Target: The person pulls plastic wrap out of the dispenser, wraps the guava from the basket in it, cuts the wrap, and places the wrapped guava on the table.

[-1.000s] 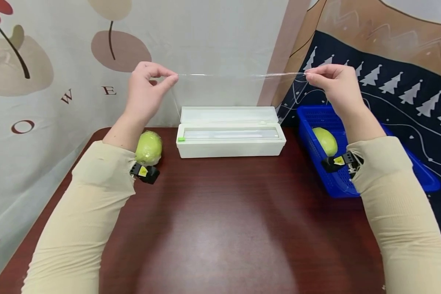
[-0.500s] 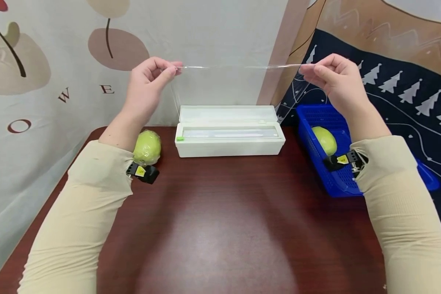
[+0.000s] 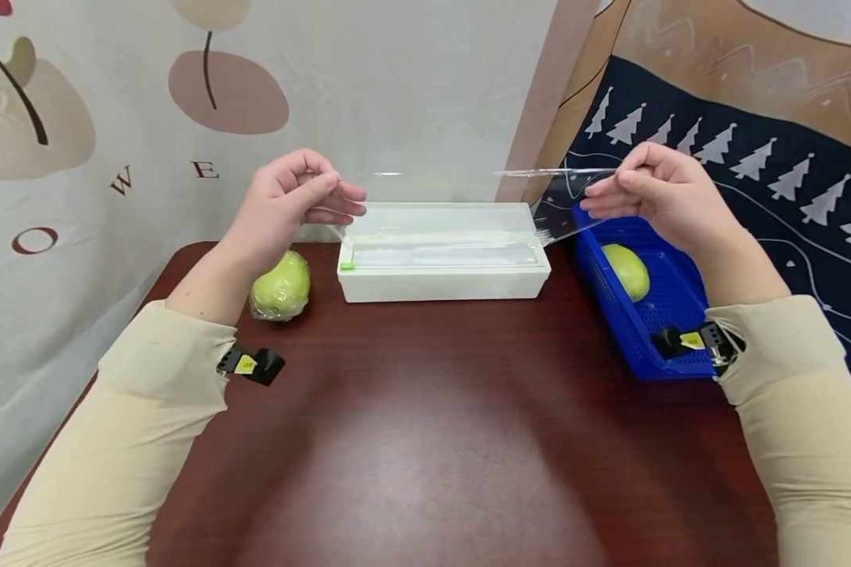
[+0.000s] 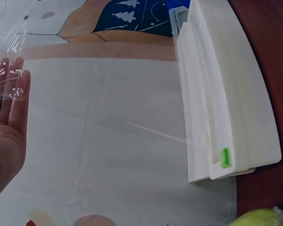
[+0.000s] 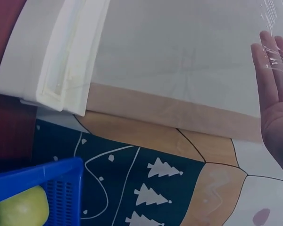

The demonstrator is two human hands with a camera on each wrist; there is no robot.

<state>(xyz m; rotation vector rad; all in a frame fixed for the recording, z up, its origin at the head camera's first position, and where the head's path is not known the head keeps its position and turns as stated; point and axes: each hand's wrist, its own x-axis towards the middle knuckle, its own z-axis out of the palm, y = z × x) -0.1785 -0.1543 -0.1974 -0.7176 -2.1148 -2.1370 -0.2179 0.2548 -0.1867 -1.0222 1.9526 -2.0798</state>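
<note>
A sheet of clear cling film [image 3: 539, 172] stretches between the two hands above a white cling film dispenser [image 3: 443, 285]. My left hand [image 3: 284, 197] pinches one corner between thumb and forefinger, its other fingers extended. At the other corner my right hand [image 3: 670, 193] pinches the film the same way. Both wrist views show film lying over the straightened fingers of the left hand [image 4: 9, 122] and the right hand [image 5: 276, 94]. The dispenser's lid [image 3: 447, 216] stands raised at the back, and a green slider [image 4: 225, 157] sits at its left end.
A green fruit [image 3: 282, 287] wrapped in film rests on the brown table [image 3: 425, 425], left of the dispenser. Inside the blue basket [image 3: 620, 346] at the right lies another green fruit [image 3: 627, 272]. A printed cloth [image 3: 425, 87] hangs behind.
Both hands first rose slightly with the film, then came down and a little outward. Their lower fingers have straightened out. The dispenser and both fruits have stayed put.
</note>
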